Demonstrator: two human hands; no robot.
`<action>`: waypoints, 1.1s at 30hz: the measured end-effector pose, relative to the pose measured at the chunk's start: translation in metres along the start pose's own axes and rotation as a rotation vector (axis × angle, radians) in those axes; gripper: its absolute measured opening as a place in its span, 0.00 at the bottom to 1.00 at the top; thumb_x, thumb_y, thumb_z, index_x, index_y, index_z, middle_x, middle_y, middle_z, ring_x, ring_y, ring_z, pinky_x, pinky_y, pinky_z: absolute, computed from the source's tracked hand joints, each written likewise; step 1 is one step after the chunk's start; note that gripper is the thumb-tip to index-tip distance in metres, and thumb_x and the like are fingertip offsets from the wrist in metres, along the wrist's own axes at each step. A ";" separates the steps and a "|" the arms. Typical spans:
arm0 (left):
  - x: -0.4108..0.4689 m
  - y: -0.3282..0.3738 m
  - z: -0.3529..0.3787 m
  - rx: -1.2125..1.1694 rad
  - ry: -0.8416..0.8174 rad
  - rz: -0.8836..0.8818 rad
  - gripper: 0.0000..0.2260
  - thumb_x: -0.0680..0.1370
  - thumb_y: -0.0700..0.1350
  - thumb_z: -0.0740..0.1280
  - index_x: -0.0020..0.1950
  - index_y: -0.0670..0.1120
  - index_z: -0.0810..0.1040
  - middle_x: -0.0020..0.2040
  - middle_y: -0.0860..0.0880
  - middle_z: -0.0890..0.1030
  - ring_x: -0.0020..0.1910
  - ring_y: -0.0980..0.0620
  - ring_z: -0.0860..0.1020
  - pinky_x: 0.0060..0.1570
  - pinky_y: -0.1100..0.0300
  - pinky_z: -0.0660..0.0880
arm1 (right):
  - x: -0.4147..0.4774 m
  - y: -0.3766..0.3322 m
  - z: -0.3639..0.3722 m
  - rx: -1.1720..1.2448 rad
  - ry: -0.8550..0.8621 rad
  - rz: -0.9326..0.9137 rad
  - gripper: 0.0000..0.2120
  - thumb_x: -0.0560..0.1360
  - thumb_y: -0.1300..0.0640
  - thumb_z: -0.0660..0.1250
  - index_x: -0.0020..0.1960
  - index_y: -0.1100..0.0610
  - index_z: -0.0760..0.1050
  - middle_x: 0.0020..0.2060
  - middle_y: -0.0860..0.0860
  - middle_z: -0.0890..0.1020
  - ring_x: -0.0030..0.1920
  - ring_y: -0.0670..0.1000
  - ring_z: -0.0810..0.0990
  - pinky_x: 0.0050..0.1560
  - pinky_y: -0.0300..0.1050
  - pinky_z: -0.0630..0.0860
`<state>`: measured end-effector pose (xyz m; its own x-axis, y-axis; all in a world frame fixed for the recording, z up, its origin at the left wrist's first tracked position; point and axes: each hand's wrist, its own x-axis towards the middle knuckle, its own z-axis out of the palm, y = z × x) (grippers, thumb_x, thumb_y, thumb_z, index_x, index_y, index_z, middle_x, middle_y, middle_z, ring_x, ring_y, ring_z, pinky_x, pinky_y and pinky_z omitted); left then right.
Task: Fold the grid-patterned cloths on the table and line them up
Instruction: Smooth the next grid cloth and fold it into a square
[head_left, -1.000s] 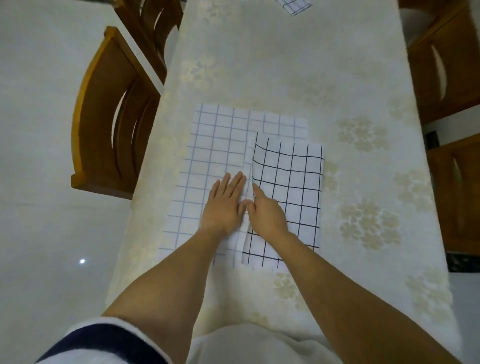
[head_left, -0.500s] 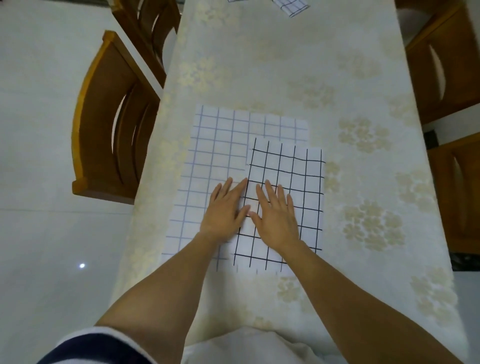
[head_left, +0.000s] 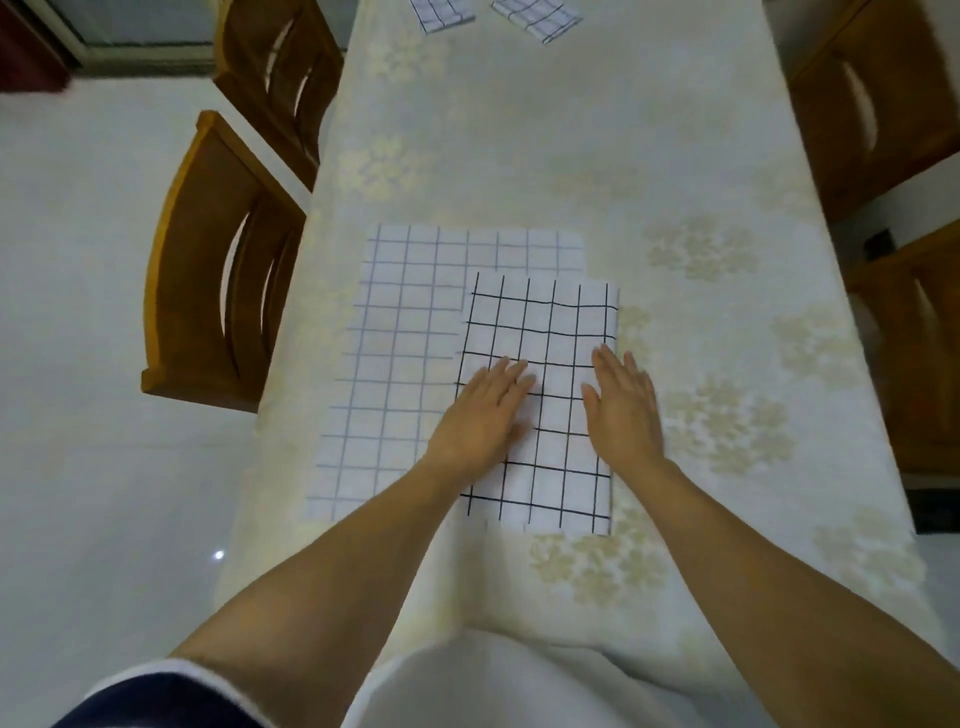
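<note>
Two hands, left hand (head_left: 480, 415) and right hand (head_left: 621, 410), press straight fingers (head_left: 511, 371) on the folded flap (head_left: 550, 312) of the grid cloth (head_left: 405, 332), gripping nothing. Beyond the fingers its edges mismatch; smoothing could drag it crooked on the counter (head_left: 571, 156).

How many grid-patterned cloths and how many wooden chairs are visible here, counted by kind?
White grid-patterned cloths: 4 (one large and flat, one folded on top of it, two small at the far edge)
Brown wooden chairs: 4 (two left, two right)
Total: 8
</note>
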<state>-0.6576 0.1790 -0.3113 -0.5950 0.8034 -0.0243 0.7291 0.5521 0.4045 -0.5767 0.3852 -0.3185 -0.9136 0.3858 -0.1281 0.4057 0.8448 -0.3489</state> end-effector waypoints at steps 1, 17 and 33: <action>0.005 0.014 0.010 0.007 -0.060 0.074 0.26 0.82 0.47 0.66 0.79 0.43 0.65 0.79 0.43 0.65 0.79 0.42 0.60 0.79 0.44 0.57 | 0.003 0.006 -0.001 -0.018 -0.029 -0.002 0.24 0.85 0.52 0.53 0.79 0.56 0.58 0.79 0.51 0.60 0.80 0.56 0.52 0.79 0.54 0.49; 0.034 0.083 0.024 0.192 -0.461 0.115 0.39 0.82 0.60 0.61 0.83 0.47 0.43 0.84 0.50 0.43 0.82 0.47 0.41 0.80 0.48 0.42 | 0.075 0.046 -0.033 -0.025 -0.176 -0.083 0.30 0.84 0.45 0.54 0.81 0.53 0.50 0.81 0.47 0.50 0.80 0.54 0.47 0.79 0.52 0.48; 0.048 0.101 0.031 0.120 -0.552 0.045 0.49 0.78 0.64 0.64 0.82 0.45 0.35 0.82 0.49 0.36 0.81 0.52 0.38 0.79 0.56 0.40 | 0.055 0.061 -0.024 -0.107 -0.176 -0.167 0.30 0.84 0.44 0.51 0.81 0.53 0.49 0.81 0.48 0.49 0.80 0.53 0.46 0.79 0.50 0.46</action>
<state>-0.6016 0.2805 -0.3000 -0.3205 0.8062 -0.4973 0.8019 0.5104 0.3106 -0.6017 0.4671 -0.3248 -0.9549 0.1752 -0.2398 0.2408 0.9293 -0.2799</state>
